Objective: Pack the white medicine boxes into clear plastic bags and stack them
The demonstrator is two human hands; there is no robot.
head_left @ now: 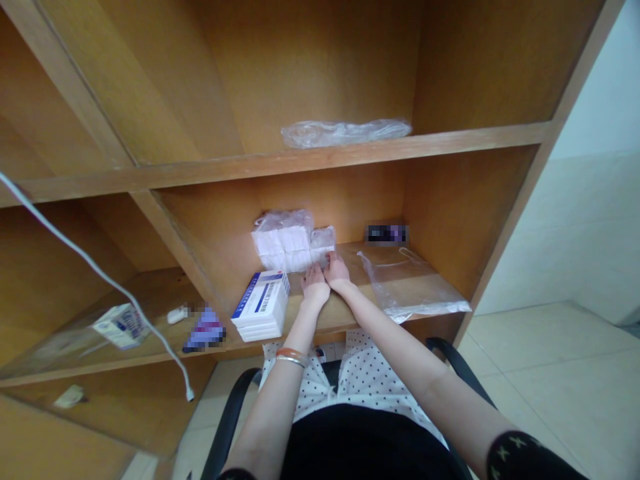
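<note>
Lying side by side on the middle shelf (360, 293), the left hand (315, 283) and the right hand (337, 268) are at the near edge of the white packets (284, 241), which are wrapped in clear plastic and stand toward the far side of the compartment. The fingers of the right hand are at the smaller packet (323, 241) on the right end; the left hand is palm down just beside it. Whether either hand grips a packet or merely touches it, I cannot tell. To the near left is a stack of white-and-blue boxes (263, 303), lying flat. On the right, a clear plastic bag (415, 287) spreads to the shelf's near edge, with a blurred dark object (387, 234) behind it, at the far right. More crumpled plastic (345, 133) lies on the shelf above. In the left compartment are a small carton (121, 327) and a blurred purple item (206, 330); a white cable (107, 280) hangs in front.
</note>
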